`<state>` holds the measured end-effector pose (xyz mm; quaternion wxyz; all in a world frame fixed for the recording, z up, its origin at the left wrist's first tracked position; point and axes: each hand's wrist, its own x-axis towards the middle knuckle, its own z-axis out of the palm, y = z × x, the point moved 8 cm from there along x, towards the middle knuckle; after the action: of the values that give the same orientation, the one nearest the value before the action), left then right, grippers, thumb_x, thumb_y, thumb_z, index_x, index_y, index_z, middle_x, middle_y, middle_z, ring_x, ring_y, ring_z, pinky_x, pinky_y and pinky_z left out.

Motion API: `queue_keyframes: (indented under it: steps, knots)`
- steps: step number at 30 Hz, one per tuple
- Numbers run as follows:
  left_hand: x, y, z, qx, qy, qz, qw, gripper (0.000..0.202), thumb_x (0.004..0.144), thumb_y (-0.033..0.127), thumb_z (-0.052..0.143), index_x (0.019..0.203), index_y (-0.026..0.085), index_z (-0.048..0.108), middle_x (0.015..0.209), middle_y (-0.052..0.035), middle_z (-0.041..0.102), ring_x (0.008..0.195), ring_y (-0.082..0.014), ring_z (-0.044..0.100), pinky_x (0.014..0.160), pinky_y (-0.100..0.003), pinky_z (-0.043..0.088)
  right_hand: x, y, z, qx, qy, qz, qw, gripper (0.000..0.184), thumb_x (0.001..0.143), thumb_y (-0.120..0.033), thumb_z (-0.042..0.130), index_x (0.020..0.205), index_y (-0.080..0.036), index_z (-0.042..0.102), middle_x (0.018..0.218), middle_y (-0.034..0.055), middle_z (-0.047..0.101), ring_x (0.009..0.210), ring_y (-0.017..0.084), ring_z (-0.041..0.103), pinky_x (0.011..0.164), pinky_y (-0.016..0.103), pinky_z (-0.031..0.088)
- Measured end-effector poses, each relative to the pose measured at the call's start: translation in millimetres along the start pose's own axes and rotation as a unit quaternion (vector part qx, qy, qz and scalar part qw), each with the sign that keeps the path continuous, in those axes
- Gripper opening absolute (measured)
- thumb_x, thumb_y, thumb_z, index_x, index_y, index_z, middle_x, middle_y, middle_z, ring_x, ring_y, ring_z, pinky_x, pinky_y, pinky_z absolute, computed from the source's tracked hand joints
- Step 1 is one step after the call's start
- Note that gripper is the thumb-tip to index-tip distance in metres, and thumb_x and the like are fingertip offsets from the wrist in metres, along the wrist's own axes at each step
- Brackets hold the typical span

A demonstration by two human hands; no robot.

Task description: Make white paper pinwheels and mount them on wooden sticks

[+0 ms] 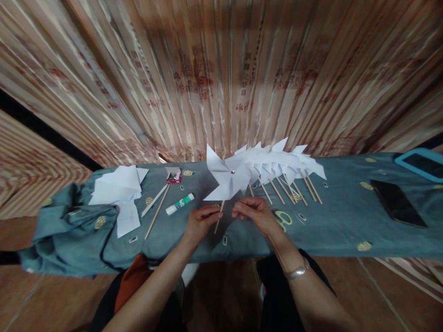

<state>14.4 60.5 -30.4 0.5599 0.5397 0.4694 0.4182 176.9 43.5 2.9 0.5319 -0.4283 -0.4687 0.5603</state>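
In the head view a white paper pinwheel (230,177) with a silver pin at its centre stands above the cloth. My left hand (201,223) pinches its wooden stick (221,216) between thumb and fingertips. To the right of the stick is my right hand (254,213), apart from it, with fingers curled together and nothing visible in them. Directly behind and to the right lies a row of finished paper pinwheels (287,163), overlapping, their sticks pointing toward me. Green-handled scissors (284,219) lie partly hidden beyond my right wrist.
A glue stick (180,204), two loose sticks (157,212) and a small red box of metal pins (173,175) lie at left. Farther left are white paper sheets (116,186). At right, a black phone (398,203) and a blue-framed device (422,163) rest on the grey-green cloth (335,230).
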Motion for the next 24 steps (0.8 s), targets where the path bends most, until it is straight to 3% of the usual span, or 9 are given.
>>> queue_keyframes:
  steps: [4, 8, 11, 17, 24]
  knots:
    - [-1, -1, -5.0, -0.016, 0.010, -0.012, 1.000, 0.018, 0.064, 0.028, 0.077, 0.081, 0.020, 0.078, 0.086, -0.0055, 0.075, 0.083, -0.0202, 0.067, 0.079, -0.031, 0.052, -1, -11, -45, 0.059, 0.117, -0.028, 0.991, 0.029, 0.063, -0.048, 0.079, 0.058, -0.021, 0.070, 0.055, 0.0003, 0.065, 0.049, 0.010, 0.049, 0.048, 0.024, 0.038]
    - [-6, -1, -0.7, -0.023, -0.018, -0.026, 0.999, 0.018, 0.063, 0.029, 0.077, 0.079, 0.020, 0.079, 0.084, -0.0057, 0.075, 0.082, -0.0214, 0.067, 0.078, -0.031, 0.052, -3, -13, -82, 0.099, 0.234, -0.056, 0.965, 0.022, 0.062, -0.044, 0.082, 0.069, -0.025, 0.074, 0.069, -0.0005, 0.070, 0.063, 0.011, 0.056, 0.059, 0.025, 0.044]
    - [-9, -1, 3.5, -0.014, -0.041, -0.037, 0.998, 0.019, 0.063, 0.029, 0.078, 0.078, 0.018, 0.079, 0.082, -0.0062, 0.075, 0.079, -0.0215, 0.066, 0.074, -0.030, 0.052, 0, -9, -81, 0.092, 0.221, -0.041, 0.970, 0.030, 0.062, -0.047, 0.081, 0.083, -0.026, 0.076, 0.084, 0.0006, 0.073, 0.074, 0.013, 0.060, 0.068, 0.026, 0.047]
    - [-10, -1, 3.2, -0.005, -0.041, -0.030, 0.999, 0.018, 0.061, 0.029, 0.079, 0.076, 0.019, 0.079, 0.077, -0.0055, 0.074, 0.072, -0.0196, 0.065, 0.066, -0.028, 0.052, 1, -1, -67, 0.113, 0.197, 0.000, 0.974, 0.032, 0.054, -0.047, 0.085, 0.073, -0.024, 0.075, 0.068, -0.0018, 0.069, 0.063, 0.012, 0.058, 0.063, 0.027, 0.047]
    - [-8, 0, -0.9, -0.010, -0.016, -0.019, 1.000, 0.016, 0.061, 0.029, 0.078, 0.075, 0.020, 0.079, 0.078, -0.0055, 0.074, 0.075, -0.0190, 0.065, 0.071, -0.029, 0.051, -2, -4, -54, 0.082, 0.175, 0.005, 0.981, 0.033, 0.051, -0.049, 0.086, 0.067, -0.023, 0.074, 0.057, -0.0031, 0.062, 0.057, 0.011, 0.052, 0.057, 0.026, 0.043]
